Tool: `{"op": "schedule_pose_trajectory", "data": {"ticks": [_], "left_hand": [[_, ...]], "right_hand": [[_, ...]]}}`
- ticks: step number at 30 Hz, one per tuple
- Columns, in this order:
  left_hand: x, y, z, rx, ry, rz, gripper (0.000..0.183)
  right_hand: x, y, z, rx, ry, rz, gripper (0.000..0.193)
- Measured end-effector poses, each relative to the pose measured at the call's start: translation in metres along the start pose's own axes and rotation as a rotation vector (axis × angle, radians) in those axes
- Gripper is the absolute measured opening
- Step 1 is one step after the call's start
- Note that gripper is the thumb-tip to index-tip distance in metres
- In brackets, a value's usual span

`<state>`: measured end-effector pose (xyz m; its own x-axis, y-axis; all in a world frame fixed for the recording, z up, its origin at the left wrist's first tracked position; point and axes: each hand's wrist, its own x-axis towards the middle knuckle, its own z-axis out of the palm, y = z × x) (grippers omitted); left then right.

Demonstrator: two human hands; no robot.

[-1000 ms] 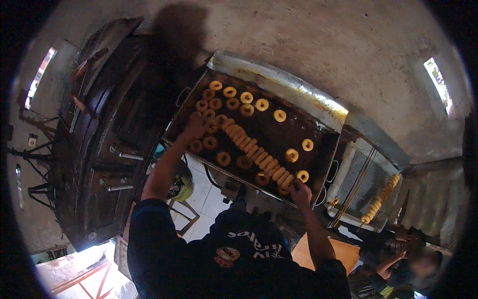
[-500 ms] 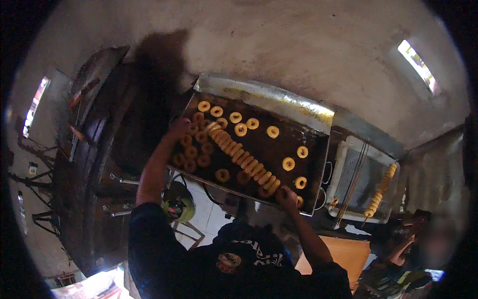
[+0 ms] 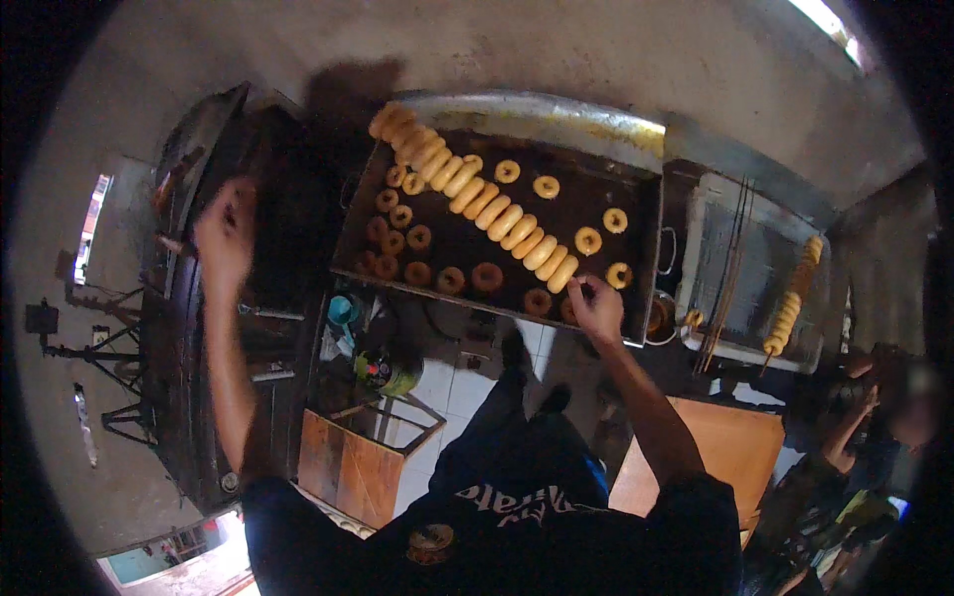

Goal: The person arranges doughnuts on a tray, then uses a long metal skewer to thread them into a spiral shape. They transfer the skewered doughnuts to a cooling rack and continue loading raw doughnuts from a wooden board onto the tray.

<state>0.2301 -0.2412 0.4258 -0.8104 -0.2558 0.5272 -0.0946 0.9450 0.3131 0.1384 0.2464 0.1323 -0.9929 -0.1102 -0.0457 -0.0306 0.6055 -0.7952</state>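
Note:
My right hand (image 3: 598, 310) is closed round the near right end of a stick threaded with a long row of golden ring doughnuts (image 3: 512, 227). The row slants up to the far left over a wide dark metal vat (image 3: 350, 260), its far end reaching above the back edge. Loose ring doughnuts (image 3: 587, 240) lie in the vat, paler ones at the back and right, darker-looking ones at the left and front. My left hand (image 3: 227, 223) is away from the stick, left of the vat, in front of dark equipment; motion smears its fingers.
Right of the vat stands a pale-rimmed tray (image 3: 750, 356) with thin sticks (image 3: 728, 273) across it and another doughnut-loaded stick (image 3: 793, 298). A wooden board (image 3: 711, 447) is below. Another person (image 3: 845, 447) is at the lower right. A wood-framed stand (image 3: 343, 459) is near my left arm.
The doughnut stick has risen at its far left end, and my right hand has moved up with it. My left hand has left the stick's far end area and swung left.

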Motion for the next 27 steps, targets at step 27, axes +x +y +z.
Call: {"op": "schedule_pose_trajectory", "data": {"ticks": [27], "left_hand": [[-0.305, -0.036, 0.167, -0.592, -0.274, -0.368, 0.03]], "right_hand": [[-0.068, 0.073, 0.129, 0.259, 0.419, 0.083, 0.031]]}}
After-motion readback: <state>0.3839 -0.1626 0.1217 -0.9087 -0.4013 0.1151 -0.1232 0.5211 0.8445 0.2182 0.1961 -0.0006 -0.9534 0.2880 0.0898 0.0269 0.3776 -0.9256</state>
